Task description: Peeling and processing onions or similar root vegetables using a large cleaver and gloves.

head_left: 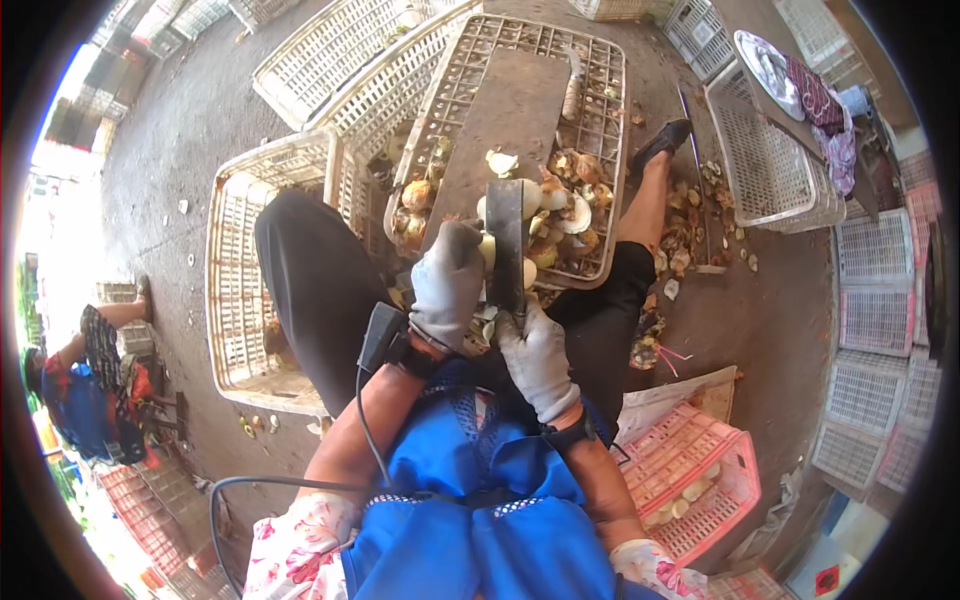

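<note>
My left hand, in a grey work glove, is closed around a pale peeled onion between my knees. Gripped in my right hand, also gloved, is a cleaver with a broad dark blade pointing away from me. Its blade lies right beside the onion and hides part of it. Beyond the blade, peeled onions and brown-skinned onions lie on an upturned plastic crate. A worn wooden board rests across this crate, with a cut onion piece on it.
A wood-handled knife lies at the board's far right. An open crate stands by my left leg. A pink crate at lower right holds pale onions. Peelings litter the floor right. Another person sits far left.
</note>
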The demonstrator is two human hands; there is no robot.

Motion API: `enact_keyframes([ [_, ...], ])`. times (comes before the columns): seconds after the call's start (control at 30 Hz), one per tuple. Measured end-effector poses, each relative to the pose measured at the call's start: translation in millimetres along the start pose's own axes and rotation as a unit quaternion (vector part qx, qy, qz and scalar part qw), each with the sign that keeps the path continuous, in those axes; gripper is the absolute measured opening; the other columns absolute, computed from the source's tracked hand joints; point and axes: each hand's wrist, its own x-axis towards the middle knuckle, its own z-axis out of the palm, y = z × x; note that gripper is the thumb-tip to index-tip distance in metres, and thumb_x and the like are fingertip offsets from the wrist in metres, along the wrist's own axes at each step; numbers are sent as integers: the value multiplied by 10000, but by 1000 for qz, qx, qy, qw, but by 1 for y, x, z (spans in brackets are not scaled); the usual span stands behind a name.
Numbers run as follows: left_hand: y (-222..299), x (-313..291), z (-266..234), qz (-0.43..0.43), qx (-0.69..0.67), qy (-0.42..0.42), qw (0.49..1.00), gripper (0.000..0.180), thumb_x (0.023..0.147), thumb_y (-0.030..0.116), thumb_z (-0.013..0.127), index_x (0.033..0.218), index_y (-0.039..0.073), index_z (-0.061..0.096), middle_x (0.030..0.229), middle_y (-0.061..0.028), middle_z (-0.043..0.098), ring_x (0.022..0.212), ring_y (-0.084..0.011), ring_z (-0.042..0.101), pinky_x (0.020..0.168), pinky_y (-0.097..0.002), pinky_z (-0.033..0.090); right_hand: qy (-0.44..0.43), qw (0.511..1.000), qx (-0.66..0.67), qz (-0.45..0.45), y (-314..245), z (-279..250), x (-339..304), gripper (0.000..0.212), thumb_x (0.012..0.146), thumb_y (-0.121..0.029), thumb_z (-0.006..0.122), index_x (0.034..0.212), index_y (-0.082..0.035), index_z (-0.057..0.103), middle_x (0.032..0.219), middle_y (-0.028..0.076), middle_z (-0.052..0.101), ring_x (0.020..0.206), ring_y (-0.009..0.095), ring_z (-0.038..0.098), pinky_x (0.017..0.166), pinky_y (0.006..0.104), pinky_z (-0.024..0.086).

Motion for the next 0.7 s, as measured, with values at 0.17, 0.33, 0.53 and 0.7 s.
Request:
enact_keyframes([
  [0.17,4,0,10,13,-81,93,992,340,941,175,540,1250,43,591,1055,-126,723,956,-233,706,807,-357,578,-1,1000,-19,-6,16,1,3,156,1010,-141,625,1096,-11,629,754,68,684,641,140,668,598,305,520],
  [0.33,22,-8,5,-64,-247,97,962,350,861,-160,510,1130,20,644,1077,-50,683,1043,-145,638,905,-295,522,-37,965,209,151,10,-10,1,143,1026,-182,621,992,-46,596,724,37,631,521,109,584,499,274,502],
  [0.53,27,5,3,-73,-293,41,953,364,820,-174,553,1100,21,680,1053,-55,698,1010,-136,651,887,-287,534,-95,917,301,245,20,-46,18,190,1042,-279,606,937,-132,547,679,-21,527,504,79,504,466,266,485],
  [0.7,35,12,6,70,-36,109,991,153,866,-30,639,976,68,679,949,-127,683,892,-303,686,785,-387,545,-133,825,496,237,60,-53,19,170,1071,-300,546,1078,-131,565,685,-49,444,538,62,431,483,256,406],
])
